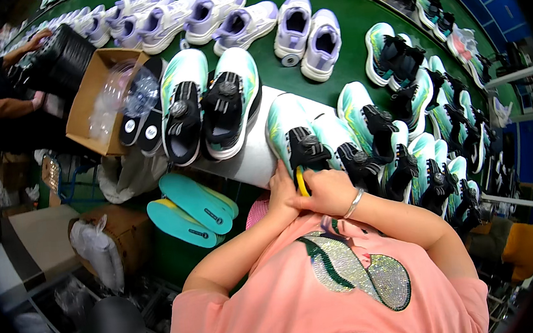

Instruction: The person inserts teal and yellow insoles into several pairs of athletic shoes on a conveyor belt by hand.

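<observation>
My left hand (280,187) grips the heel end of a teal and black shoe (295,139) with a round dial on its tongue. That shoe lies on a white board (254,158). My right hand (331,191), a bracelet on its wrist, is closed around a thin yellow tool (302,181) held upright between the two hands, right at the shoe's heel. A second shoe of the same kind (348,152) lies just right of it, touching my right hand's fingers.
Two more teal shoes (209,104) stand on the board's far left. Lilac shoes (233,22) line the green table (352,55), and teal ones (429,125) crowd the right. A cardboard box (90,100) holds insoles and plastic. Teal insoles (193,207) lie below. Another person's arm (21,52) is at the upper left.
</observation>
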